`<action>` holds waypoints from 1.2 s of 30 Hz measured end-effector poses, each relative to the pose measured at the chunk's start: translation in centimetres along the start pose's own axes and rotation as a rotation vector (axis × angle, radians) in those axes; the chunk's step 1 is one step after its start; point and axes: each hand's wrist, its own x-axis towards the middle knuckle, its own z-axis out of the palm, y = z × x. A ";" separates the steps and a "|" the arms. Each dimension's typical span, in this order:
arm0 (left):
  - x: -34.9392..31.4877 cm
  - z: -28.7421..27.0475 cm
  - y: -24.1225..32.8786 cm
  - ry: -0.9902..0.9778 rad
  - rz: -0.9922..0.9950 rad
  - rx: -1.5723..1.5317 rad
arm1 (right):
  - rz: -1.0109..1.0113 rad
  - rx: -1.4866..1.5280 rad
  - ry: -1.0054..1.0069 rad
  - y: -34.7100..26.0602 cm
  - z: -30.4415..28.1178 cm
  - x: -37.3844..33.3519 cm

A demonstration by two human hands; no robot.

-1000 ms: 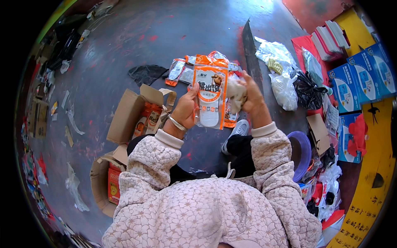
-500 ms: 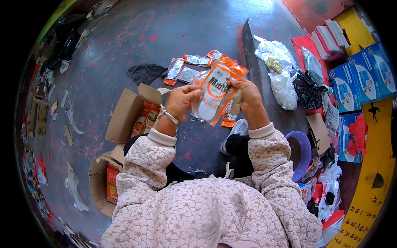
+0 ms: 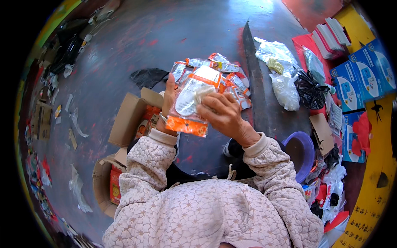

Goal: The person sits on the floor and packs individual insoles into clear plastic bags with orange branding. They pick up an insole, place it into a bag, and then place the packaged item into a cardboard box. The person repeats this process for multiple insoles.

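A flat clear plastic packet (image 3: 187,99) with orange bands is in front of me, a pale rounded piece inside it. My left hand (image 3: 168,99) supports it from the left, thumb pointing up and fingers hidden behind the plastic. My right hand (image 3: 225,113) has its fingers curled over a small cream cloth (image 3: 203,93), pressed against the packet's face. Beyond my hands, several similar orange-and-silver packets (image 3: 237,88) lie in a loose heap on the floor.
To the left stand an open carton (image 3: 124,113) with orange packs inside and another carton (image 3: 102,182). A black plastic sheet (image 3: 148,77) lies by the heap. At right are a dark raised strip (image 3: 253,74), plastic bags (image 3: 285,91), a purple tub (image 3: 305,155) and blue boxes (image 3: 366,76).
The packet has been turned over and lowered slightly to the left, its orange end now nearer me. My right hand has come from its edge onto its face with the cloth.
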 end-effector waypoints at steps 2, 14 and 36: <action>-0.3 -2.2 0.4 0.042 0.019 -0.021 | -0.034 -0.002 -0.116 -0.8 0.2 -0.3; -0.1 -3.3 0.7 0.125 -0.049 -0.097 | 0.847 0.936 -0.171 2.8 -5.5 1.4; 0.3 -2.0 -0.4 -0.025 0.068 -0.124 | 1.179 1.161 0.363 5.5 -3.3 0.2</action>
